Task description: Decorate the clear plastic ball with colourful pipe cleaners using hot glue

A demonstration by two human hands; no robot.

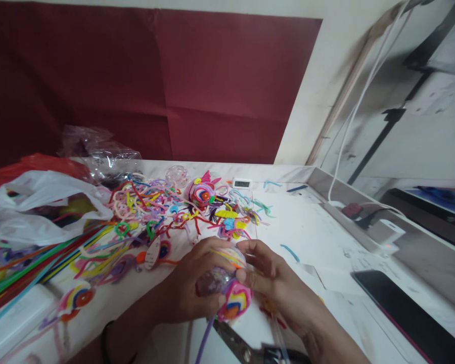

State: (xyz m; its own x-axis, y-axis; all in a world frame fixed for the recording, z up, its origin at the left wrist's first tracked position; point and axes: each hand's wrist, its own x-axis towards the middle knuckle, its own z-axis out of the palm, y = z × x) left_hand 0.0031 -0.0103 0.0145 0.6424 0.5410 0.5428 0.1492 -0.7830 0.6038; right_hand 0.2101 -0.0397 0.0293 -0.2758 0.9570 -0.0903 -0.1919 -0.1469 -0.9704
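Observation:
My left hand (191, 285) and my right hand (276, 288) meet low in the middle of the view, both closed around a small ball wrapped in coloured pipe cleaners (223, 278). A pink, yellow and orange coiled spiral (235, 303) sits on the ball's near side, and a purple pipe cleaner (205, 338) trails down from it. Behind the hands lies a heap of bent pipe cleaners (155, 207) on the white table (311, 227), with another wrapped ball (201, 193) among them.
Straight pipe cleaners (26, 273) and plastic bags (38, 202) lie at the left. Scissors (242, 349) rest near the front edge, a loose spiral (78, 298) at front left. A black phone (405, 313) lies at the right, a small digital clock (241, 183) and cables behind.

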